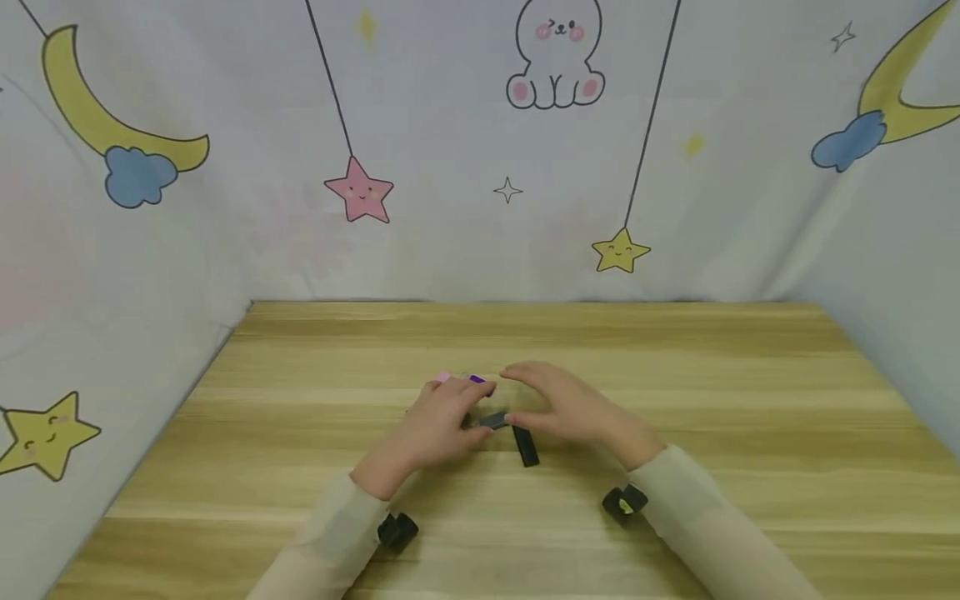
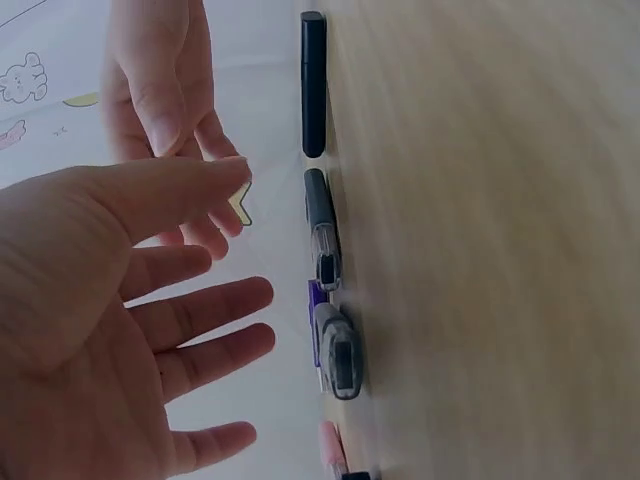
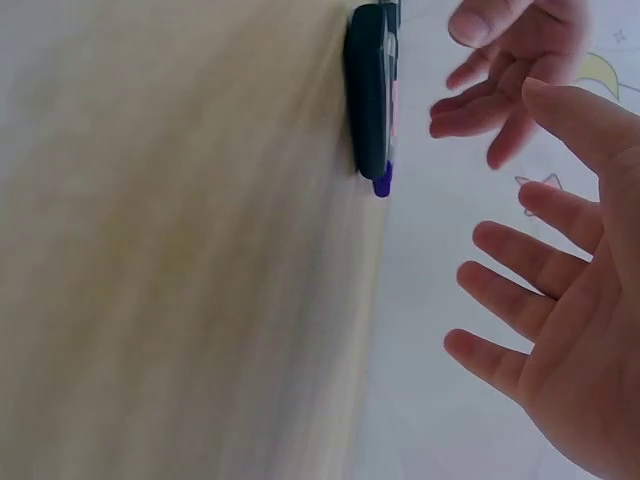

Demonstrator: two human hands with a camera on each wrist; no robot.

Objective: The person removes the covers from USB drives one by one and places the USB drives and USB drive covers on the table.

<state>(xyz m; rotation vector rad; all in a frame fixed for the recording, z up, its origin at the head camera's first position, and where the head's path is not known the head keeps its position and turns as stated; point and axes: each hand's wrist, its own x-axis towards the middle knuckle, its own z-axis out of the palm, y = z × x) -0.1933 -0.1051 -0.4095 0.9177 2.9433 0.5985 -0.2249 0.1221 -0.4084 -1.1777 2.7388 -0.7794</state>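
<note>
Both hands hover low over a small group of objects mid-table, fingers spread and holding nothing. My left hand (image 1: pixel 437 422) is over the left side of the group, partly covering it in the head view. My right hand (image 1: pixel 572 406) faces it from the right. A slim black bar (image 1: pixel 527 448) lies nearest me, beside a grey oblong piece (image 1: pixel 493 420). In the left wrist view this grey piece has a clear end, and a second grey piece (image 2: pixel 342 352) lies past it. A purple piece (image 1: pixel 482 383) and a pink piece (image 1: pixel 443 377) lie farther back.
The wooden table (image 1: pixel 675 533) has light and dark grain. A white cloth (image 1: pixel 450 250) printed with stars and moons hangs behind it and along both sides. Black wrist cameras (image 1: pixel 397 531) are strapped at both cuffs.
</note>
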